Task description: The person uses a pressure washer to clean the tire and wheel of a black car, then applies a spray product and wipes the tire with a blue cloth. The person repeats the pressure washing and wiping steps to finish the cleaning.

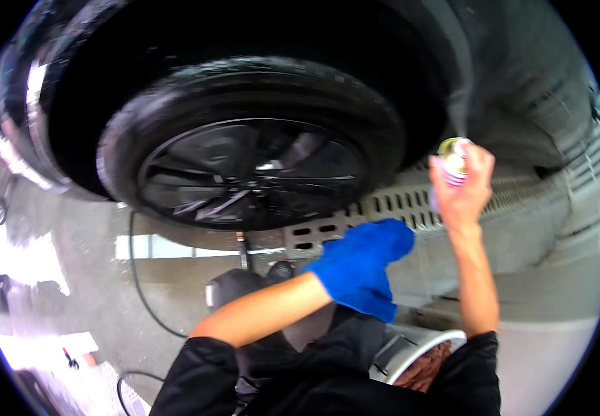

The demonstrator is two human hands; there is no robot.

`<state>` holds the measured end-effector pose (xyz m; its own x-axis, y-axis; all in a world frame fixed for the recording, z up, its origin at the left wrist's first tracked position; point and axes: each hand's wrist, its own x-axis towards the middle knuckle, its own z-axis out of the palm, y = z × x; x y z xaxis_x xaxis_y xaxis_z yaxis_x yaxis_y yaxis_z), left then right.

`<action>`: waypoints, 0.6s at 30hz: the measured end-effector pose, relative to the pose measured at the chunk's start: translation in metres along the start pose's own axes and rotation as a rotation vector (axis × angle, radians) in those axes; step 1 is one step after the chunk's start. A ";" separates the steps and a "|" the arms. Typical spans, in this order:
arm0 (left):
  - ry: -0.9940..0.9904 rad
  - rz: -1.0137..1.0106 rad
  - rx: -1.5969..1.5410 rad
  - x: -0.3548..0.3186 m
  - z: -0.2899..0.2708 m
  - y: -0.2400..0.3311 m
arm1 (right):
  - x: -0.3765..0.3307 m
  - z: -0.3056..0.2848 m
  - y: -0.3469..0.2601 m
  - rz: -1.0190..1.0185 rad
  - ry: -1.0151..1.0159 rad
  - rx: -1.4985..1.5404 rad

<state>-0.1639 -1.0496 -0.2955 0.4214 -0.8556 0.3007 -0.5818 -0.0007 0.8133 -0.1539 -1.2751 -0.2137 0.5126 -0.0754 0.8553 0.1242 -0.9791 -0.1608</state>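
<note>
Gripping an upright can [454, 161], the right hand [463, 191] sprays up-left toward the tyre [244, 90]; left hand [355, 267] clutches a blue cloth [366, 277], nearer the wheel [251, 173].

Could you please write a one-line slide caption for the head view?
Right hand holds a spray can beside a black car wheel; left hand holds a blue cloth.
</note>
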 end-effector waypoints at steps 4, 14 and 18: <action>0.008 -0.081 -0.080 0.002 0.013 -0.002 | -0.084 0.028 0.051 0.254 -0.168 -0.084; 0.043 -0.268 -0.208 -0.027 0.062 -0.021 | -0.309 0.134 0.078 0.744 -0.535 0.163; 0.032 -0.143 0.446 -0.025 0.052 -0.001 | -0.398 0.114 0.106 0.731 -0.825 0.172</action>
<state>-0.2100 -1.0549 -0.3301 0.5360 -0.8144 0.2224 -0.7556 -0.3453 0.5566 -0.2482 -1.3273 -0.6272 0.9099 -0.4116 -0.0522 -0.3548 -0.7064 -0.6124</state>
